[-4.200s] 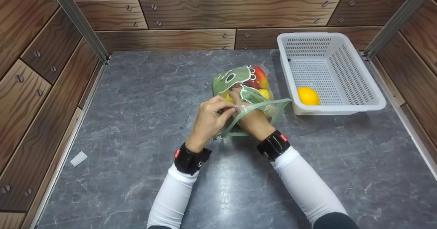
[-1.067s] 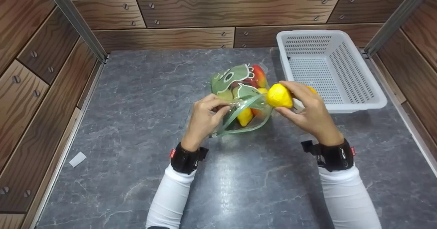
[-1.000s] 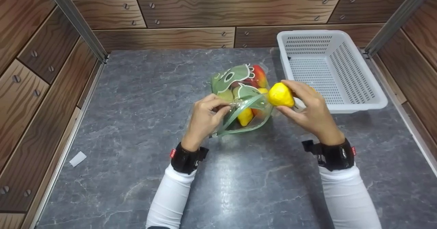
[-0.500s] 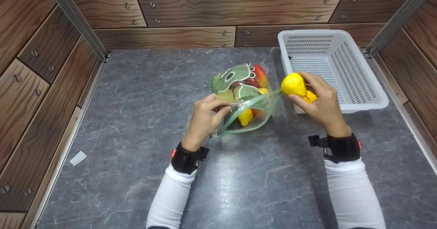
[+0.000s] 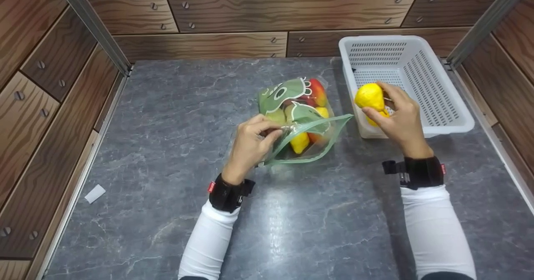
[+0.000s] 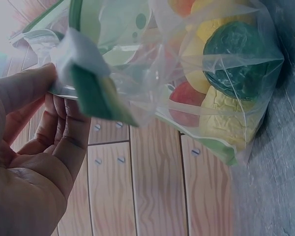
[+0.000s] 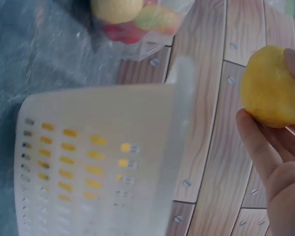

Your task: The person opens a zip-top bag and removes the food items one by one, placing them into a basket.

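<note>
Yellow pear-shaped fruit [image 5: 369, 96] sits pinched between thumb and fingers of the right hand [image 5: 402, 119], above the near left corner of the white basket [image 5: 434, 84]; the left hand [image 5: 250, 144] pinches the gaping zip bag's [image 5: 284, 91] edge.

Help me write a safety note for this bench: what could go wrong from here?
The rounded yellow fruit might slip: the right hand holds it above rim height of the white rectangular perforated plastic basket.
The clear-and-green plastic bag might sag shut: the left hand pinches one edge of its mouth, and no hand holds the near edge.
If the bag gets tugged, the lemon-shaped yellow fruit just inside its mouth might roll out.
</note>
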{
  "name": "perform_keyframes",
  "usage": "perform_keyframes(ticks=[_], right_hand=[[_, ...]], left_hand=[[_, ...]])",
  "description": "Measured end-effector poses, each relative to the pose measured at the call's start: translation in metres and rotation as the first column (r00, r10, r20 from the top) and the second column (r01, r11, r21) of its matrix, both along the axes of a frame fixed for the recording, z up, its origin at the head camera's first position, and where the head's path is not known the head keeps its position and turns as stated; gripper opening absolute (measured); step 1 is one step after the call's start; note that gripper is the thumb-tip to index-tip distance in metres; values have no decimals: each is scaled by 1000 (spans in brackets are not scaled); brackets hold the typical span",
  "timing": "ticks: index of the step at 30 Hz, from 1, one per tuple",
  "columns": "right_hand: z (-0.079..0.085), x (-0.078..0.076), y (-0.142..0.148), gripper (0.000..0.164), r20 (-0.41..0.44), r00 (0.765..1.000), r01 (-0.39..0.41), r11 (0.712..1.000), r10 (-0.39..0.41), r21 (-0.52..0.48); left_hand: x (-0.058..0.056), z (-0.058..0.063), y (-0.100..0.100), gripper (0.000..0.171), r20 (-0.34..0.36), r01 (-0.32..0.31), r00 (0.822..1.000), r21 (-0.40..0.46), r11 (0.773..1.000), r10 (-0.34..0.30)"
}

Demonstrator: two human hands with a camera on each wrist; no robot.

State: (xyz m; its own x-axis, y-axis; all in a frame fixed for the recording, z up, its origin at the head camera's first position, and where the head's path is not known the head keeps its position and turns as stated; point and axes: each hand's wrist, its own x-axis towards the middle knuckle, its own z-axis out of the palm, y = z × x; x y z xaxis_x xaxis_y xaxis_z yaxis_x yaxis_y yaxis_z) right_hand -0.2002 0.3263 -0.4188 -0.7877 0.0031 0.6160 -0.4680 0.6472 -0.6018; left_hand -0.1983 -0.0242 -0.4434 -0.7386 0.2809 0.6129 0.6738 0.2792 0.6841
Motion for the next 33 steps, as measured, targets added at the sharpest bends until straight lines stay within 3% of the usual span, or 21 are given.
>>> perform_keyframes(ticks=[9, 19, 24, 28, 33], right_hand=[[-9, -11, 19, 60, 92, 989, 113, 994, -112, 4], [-15, -17, 37, 61, 246, 933, 259, 965, -263, 50], [-20, -18, 47, 61, 262, 912, 295, 949, -315, 114], [-21, -18, 55, 63, 304, 881, 320, 929, -363, 184], [-17, -21, 63, 67, 426, 812, 305, 912, -400, 275]], left_hand=[[1, 1, 0, 11, 7, 4, 1000, -1, 1000, -4], [0, 1, 0, 12, -5, 5, 1000, 3, 1000, -5], [0, 1, 1, 10, -8, -1, 1000, 3, 1000, 1], [1, 1, 1, 9, -5, 0, 1000, 5, 1000, 0], [2, 2, 1, 9, -3, 0, 1000, 4, 1000, 0]])
